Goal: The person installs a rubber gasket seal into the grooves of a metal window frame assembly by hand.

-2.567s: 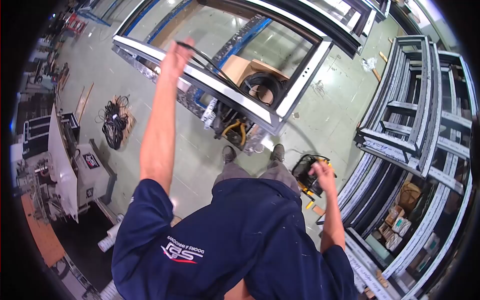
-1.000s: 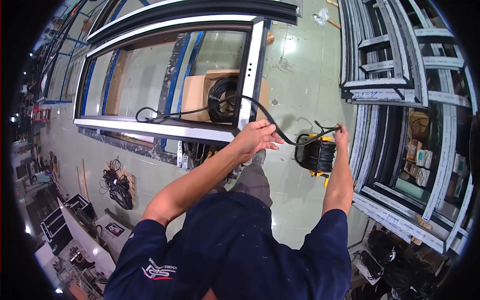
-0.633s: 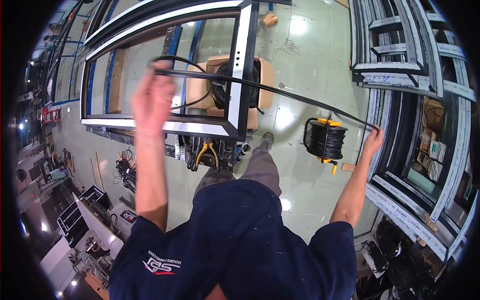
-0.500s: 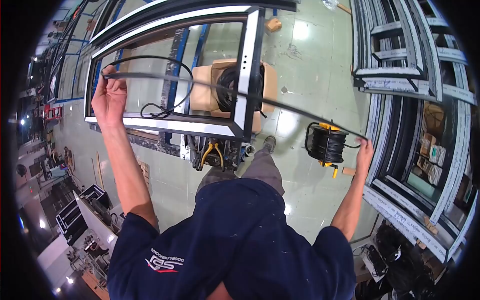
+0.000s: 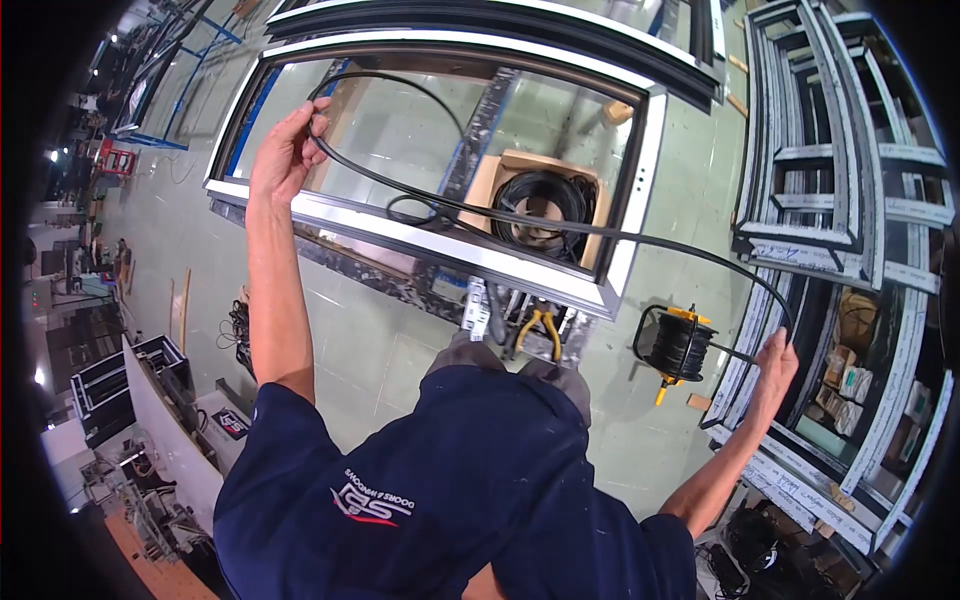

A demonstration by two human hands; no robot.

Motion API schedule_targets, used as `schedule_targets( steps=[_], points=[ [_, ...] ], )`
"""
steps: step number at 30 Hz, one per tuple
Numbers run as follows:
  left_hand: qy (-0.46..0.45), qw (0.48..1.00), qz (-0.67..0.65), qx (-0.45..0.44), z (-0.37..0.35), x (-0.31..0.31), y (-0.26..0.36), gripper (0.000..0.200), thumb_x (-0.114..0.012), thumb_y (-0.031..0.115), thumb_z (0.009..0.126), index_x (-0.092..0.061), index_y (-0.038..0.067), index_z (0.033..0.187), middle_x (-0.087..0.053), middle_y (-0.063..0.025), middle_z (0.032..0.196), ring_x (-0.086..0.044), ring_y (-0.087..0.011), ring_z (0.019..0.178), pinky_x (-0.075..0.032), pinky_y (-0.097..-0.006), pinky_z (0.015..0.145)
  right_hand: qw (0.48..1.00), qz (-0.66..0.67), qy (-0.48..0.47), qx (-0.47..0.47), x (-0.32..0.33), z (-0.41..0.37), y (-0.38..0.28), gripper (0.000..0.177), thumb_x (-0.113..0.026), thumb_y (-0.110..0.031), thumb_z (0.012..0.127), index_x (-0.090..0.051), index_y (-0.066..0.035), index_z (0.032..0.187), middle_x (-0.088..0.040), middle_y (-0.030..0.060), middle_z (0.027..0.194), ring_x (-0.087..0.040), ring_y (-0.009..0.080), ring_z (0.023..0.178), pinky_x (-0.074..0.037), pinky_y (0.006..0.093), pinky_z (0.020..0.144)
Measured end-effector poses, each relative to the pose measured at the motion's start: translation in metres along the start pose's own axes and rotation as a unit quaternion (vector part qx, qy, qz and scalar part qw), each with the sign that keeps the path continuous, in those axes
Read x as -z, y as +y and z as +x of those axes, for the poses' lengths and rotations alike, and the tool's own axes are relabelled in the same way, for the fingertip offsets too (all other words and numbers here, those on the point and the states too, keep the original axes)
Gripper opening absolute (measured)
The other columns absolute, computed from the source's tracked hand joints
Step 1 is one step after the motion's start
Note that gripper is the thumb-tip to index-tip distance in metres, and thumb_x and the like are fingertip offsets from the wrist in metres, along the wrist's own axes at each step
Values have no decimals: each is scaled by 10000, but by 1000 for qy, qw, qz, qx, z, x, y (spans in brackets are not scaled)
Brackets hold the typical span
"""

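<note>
A long black rubber seal strip [image 5: 520, 217] stretches in a slack curve between my two hands, above a white-edged window frame [image 5: 400, 222]. My left hand [image 5: 290, 150] pinches it near the frame's left end, where the strip also loops back. Far to the right, my right hand [image 5: 775, 365] has its fingers closed on the strip near its right bend. Inside the frame opening, below the strip, shows a cardboard box [image 5: 484, 180] holding a coil of black strip [image 5: 510, 195].
Yellow-handled pliers [image 5: 540, 325] lie by the frame's near edge. A cable reel [image 5: 680, 345] stands on the floor beside my right hand. More window frames [image 5: 810, 245] are stacked along the right. A white panel [image 5: 170, 420] leans at lower left.
The strip was pulled nearly straight and now bows in a loose curve. My right hand is lower and farther right in view. The view has shifted, showing more of the frame and box.
</note>
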State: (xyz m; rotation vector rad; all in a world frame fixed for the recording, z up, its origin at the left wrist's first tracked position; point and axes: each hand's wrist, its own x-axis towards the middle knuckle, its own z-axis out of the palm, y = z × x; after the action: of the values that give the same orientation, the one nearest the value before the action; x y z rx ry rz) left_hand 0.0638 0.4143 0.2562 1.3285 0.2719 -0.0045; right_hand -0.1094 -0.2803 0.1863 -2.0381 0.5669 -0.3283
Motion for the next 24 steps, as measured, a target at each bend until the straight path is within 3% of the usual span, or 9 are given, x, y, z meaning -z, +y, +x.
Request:
schedule_targets(
  steps=[6, 7, 10, 11, 14, 16, 18, 21, 24],
  points=[
    [-39, 976, 214, 15, 4, 102, 57, 356, -561, 235, 1033, -600, -49, 1245, -564, 19, 732, -409, -22, 518, -359, -208, 482, 991, -39, -16, 128, -48, -21, -162, 437, -526, -402, 1049, -488, -103, 732, -368, -70, 621, -305, 39, 555, -219, 244, 495],
    [-65, 941, 326, 57, 13, 132, 70, 467, -608, 283, 1001, -562, -42, 1332, -686, -74, 910, -635, -121, 706, -510, -258, 642, 989, -49, -11, 140, -55, -23, -193, 430, -522, -399, 1048, -505, -97, 743, -379, -69, 627, -306, 36, 560, -219, 239, 499],
    [115, 679, 709, -153, 26, 152, 52, 733, -679, 426, 929, -462, -41, 1450, -679, -200, 1179, -674, -270, 1036, -528, -371, 916, 960, -93, 2, 263, -102, -42, -297, 338, -516, -302, 1046, -625, -43, 858, -453, -63, 658, -354, 29, 588, -243, 225, 520],
    [11, 801, 538, -264, 6, 110, 66, 909, -721, 485, 869, -347, -19, 1527, -458, -272, 1490, -433, -337, 1410, -315, -422, 1176, 942, -115, -19, 315, -128, -51, -333, 332, -533, -302, 1036, -649, -22, 900, -482, -41, 667, -385, 45, 597, -273, 242, 525],
    [-229, 853, 294, -364, -39, -9, 88, 1115, -813, 433, 805, -124, 66, 1602, -264, -245, 1609, -235, -368, 1507, -205, -480, 1226, 875, -151, -156, 432, -217, -78, -425, 304, -600, -290, 990, -687, 1, 1004, -570, 54, 674, -475, 130, 592, -369, 314, 551],
    [-299, 889, 143, -315, -56, -52, 93, 801, -776, 352, 875, -396, 45, 1509, -635, -163, 1264, -584, -213, 1182, -460, -368, 1018, 835, -165, -187, 490, -267, -88, -455, 283, -640, -288, 957, -686, -17, 1022, -598, 107, 683, -504, 194, 583, -403, 342, 579],
    [-295, 921, 225, -119, -44, -31, 122, 432, -706, 344, 935, -663, 25, 1225, -667, -27, 902, -577, -99, 845, -480, -280, 772, 801, -120, -172, 560, -301, -83, -449, 274, -667, -291, 933, -697, -30, 1011, -617, 106, 687, -514, 226, 577, -421, 360, 593],
    [-100, 810, 439, -376, -17, 42, 148, 320, -653, 364, 971, -731, 54, 988, -556, 51, 720, -459, -54, 652, -375, -247, 575, 860, -104, -248, 434, -312, -46, -380, 329, -678, -267, 917, -618, 57, 910, -513, 106, 669, -436, 153, 625, -387, 349, 593],
    [34, 838, 456, -297, 42, 206, 184, 328, -634, 391, 981, -722, 76, 969, -453, 79, 635, -360, -24, 560, -278, -227, 495, 926, -197, -166, 275, -297, 26, -238, 273, -723, -204, 875, -665, 62, 888, -544, 126, 656, -482, 144, 648, -400, 359, 593]
  ],
)
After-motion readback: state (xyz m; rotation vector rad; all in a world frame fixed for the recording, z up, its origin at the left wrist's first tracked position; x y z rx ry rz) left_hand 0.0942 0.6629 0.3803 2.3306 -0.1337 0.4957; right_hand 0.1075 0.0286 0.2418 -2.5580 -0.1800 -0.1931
